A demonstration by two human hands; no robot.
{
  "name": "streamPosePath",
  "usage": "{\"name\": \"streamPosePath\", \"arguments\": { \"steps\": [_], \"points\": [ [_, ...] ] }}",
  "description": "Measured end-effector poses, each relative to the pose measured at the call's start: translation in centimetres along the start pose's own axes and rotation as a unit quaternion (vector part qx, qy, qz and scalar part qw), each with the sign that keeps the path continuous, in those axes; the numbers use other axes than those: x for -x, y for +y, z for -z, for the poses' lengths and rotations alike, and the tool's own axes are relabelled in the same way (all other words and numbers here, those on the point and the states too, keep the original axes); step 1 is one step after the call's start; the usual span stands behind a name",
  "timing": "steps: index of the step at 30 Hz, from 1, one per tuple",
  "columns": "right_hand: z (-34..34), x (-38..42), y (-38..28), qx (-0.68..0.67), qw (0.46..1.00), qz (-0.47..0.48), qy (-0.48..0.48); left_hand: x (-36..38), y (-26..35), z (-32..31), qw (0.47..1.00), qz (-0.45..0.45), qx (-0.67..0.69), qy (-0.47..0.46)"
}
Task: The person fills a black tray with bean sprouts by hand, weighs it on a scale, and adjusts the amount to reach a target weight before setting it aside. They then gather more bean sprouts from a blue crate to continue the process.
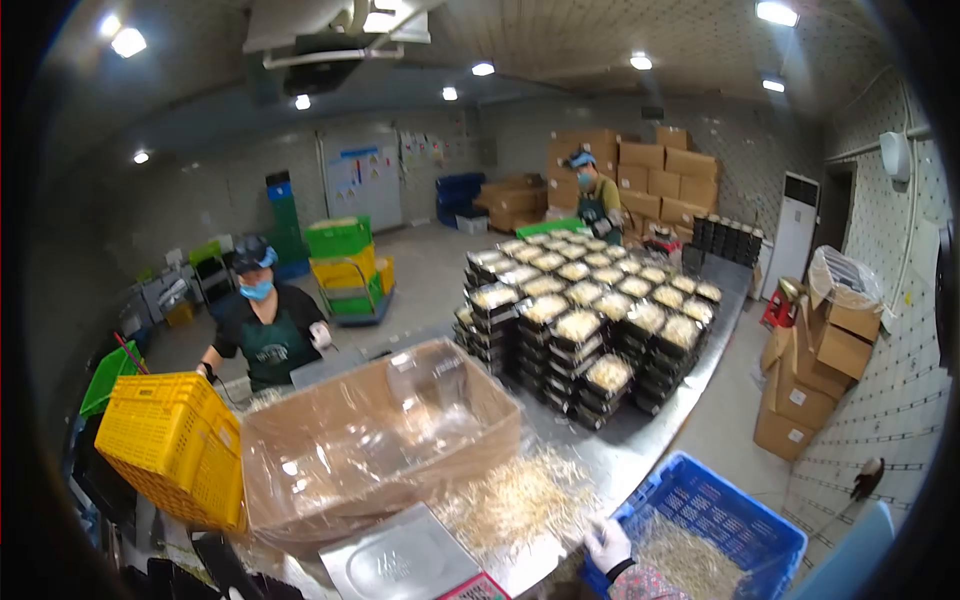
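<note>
My right hand [608, 546], in a white glove with a patterned sleeve, is at the table edge between a loose heap of pale, thin sprout-like strands [525, 500] and a blue plastic crate [735, 515]. Its fingers look loosely apart, with nothing visible in them. More strands [685, 560] lie in the bottom of the crate. Left of the heap is a flat metal scale platform [400, 560] with a red-edged panel [475, 588]. Behind it stands a large cardboard box [375, 495] lined with clear plastic. My left hand is out of view.
Stacked black trays of pale strands [580, 325] cover the table's far part. A co-worker [272, 330] on the left has a hand at a tilted yellow crate [170, 440]. Another person [598, 195] stands behind the trays. Cardboard boxes [800, 390] lean along the right wall.
</note>
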State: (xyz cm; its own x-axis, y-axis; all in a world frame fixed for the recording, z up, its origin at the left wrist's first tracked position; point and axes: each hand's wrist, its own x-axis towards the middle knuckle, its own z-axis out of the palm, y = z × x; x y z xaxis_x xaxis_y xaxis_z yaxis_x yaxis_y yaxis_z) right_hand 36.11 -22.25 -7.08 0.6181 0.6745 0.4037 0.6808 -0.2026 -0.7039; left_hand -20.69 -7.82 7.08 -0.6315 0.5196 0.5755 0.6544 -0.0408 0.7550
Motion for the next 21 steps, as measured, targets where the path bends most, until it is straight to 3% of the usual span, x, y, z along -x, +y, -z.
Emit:
{"name": "streamPosePath", "arguments": {
  "steps": [1,3,6,7,9,11,13,14,15,19,21],
  "points": [
    [1.5,1.0,0.3,0.019,1.000,-0.021,0.010,-1.0,-3.5,-3.3,0.998,0.039,0.041,-0.039],
    [4.2,3.5,1.8,0.066,0.996,0.013,0.062,0.5,4.6,-5.5,0.982,0.060,0.137,-0.112],
    [8.4,10.4,4.3,0.162,0.977,-0.129,0.056,3.9,11.3,-11.9,0.946,-0.026,0.294,-0.134],
    [9.7,12.9,4.9,0.198,0.964,-0.170,0.045,4.9,13.3,-12.2,0.959,-0.071,0.175,-0.211],
    [12.2,17.2,5.2,0.267,0.923,-0.274,-0.032,8.6,16.5,-15.8,0.889,-0.083,0.311,-0.324],
    [12.6,19.9,5.9,0.323,0.881,-0.343,-0.028,13.5,18.8,-19.5,0.859,-0.212,0.303,-0.353],
    [13.1,21.0,5.9,0.246,0.898,-0.366,-0.006,17.4,22.8,-20.9,0.740,-0.388,0.310,-0.454],
    [12.6,21.1,6.0,0.297,0.905,-0.304,0.006,19.6,24.0,-22.0,0.703,-0.417,0.296,-0.494],
    [12.8,19.8,4.5,0.322,0.889,-0.325,-0.027,22.3,24.6,-23.4,0.663,-0.445,0.284,-0.532],
    [12.4,19.1,4.5,0.333,0.875,-0.350,-0.012,30.0,22.6,-31.5,0.672,-0.540,0.216,-0.458],
    [12.5,19.2,4.4,0.350,0.873,-0.340,-0.009,31.5,19.6,-35.7,0.665,-0.562,0.083,-0.485]
  ]
}}
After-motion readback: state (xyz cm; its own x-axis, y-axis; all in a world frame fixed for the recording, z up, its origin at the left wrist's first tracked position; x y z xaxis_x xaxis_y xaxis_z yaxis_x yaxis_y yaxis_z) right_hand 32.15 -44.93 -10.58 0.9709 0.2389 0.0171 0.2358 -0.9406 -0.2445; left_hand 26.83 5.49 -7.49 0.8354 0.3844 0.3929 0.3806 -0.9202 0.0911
